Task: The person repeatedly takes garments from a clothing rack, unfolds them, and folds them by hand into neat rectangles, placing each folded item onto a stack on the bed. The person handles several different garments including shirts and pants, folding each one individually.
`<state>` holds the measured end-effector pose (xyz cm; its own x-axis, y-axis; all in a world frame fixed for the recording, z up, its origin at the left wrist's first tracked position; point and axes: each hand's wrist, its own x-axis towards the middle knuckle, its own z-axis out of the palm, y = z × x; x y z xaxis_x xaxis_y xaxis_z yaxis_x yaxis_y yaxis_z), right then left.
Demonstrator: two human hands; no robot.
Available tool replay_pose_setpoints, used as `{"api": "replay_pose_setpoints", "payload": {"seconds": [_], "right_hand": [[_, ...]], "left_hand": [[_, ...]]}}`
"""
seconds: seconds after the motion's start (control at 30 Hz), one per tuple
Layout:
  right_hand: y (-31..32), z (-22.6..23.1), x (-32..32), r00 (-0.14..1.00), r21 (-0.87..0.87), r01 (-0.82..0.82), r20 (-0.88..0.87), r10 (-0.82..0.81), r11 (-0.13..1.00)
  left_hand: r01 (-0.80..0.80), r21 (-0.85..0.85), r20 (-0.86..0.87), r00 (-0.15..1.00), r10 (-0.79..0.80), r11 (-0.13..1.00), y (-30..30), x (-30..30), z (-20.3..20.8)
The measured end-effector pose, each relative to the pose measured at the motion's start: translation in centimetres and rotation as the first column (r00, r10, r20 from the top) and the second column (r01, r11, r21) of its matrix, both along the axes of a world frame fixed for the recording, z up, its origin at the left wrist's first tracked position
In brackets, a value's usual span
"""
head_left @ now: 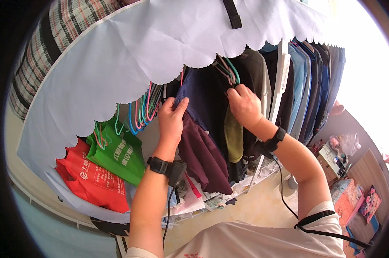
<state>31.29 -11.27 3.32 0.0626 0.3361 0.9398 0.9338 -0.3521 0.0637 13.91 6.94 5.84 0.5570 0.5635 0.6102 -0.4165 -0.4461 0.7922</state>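
My left hand (pixel 173 120) is closed on the edge of a navy garment (pixel 198 101) hanging in a fabric wardrobe. Maroon cloth (pixel 205 159) hangs just below; whether both are one piece I cannot tell. To its right, my right hand (pixel 245 106) is a closed fist against dark clothing, just under a cluster of green and pink hangers (pixel 231 73). What its fingers grip is hidden. An olive garment (pixel 234 136) hangs below that hand. Left of my left hand, several coloured hangers (pixel 140 112) hang bare in a row.
A pale scalloped cover (pixel 160 41) overhangs the rail. A red bag (pixel 91 176) and a green bag (pixel 121 155) sit at the lower left. Beyond a white post (pixel 281 81) hang several shirts and trousers (pixel 310 86). A bed (pixel 362 206) lies at the far right.
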Motion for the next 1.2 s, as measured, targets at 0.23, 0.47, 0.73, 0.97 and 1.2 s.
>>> {"api": "replay_pose_setpoints", "payload": {"seconds": [0.23, 0.47, 0.73, 0.97, 1.2], "right_hand": [[1.9, -4.3, 0.4, 0.997, -0.221, 0.021, -0.064, -0.036, 0.975], [1.0, -6.8, -1.2, 0.952, -0.457, -0.115, -0.305, -0.034, 0.882], [-5.7, -8.0, -5.4, 0.704, -0.375, -0.491, -0.703, 0.104, 0.786], [-13.3, -3.6, -11.7, 0.399, -0.107, -0.660, -0.888, 0.227, 0.744], [-20.1, 0.6, -17.6, 0.095, -0.017, -0.914, -0.980, 0.173, 0.405]], "left_hand": [[-0.609, 0.358, 0.223, 0.792, 0.568, 0.708, -0.8, 0.9, -1.6], [-0.524, 0.566, 0.155, 0.826, 0.543, 0.636, -0.5, 0.8, -6.2], [-0.165, 0.483, -0.145, 0.953, 0.265, 0.860, -5.4, -4.8, -10.5], [0.242, 0.405, -0.163, 0.968, -0.191, 0.882, -12.8, -9.3, -5.9], [0.556, 0.448, 0.008, 0.781, -0.625, 0.700, -20.3, -10.4, -2.5]]}}
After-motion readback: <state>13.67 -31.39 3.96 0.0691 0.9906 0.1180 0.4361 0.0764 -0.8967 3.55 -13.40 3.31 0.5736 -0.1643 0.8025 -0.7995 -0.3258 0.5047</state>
